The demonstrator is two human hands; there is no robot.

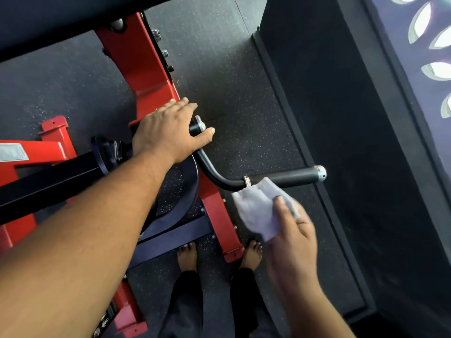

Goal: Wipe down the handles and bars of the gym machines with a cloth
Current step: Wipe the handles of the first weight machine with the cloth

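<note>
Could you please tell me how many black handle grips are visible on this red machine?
2: one grip sticks out to the right above the cloth; the other grip lies under the left hand.

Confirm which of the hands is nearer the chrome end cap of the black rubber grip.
Right hand, holding the white cloth just below the grip. Left hand rests on the red frame, farther from the cap.
</note>
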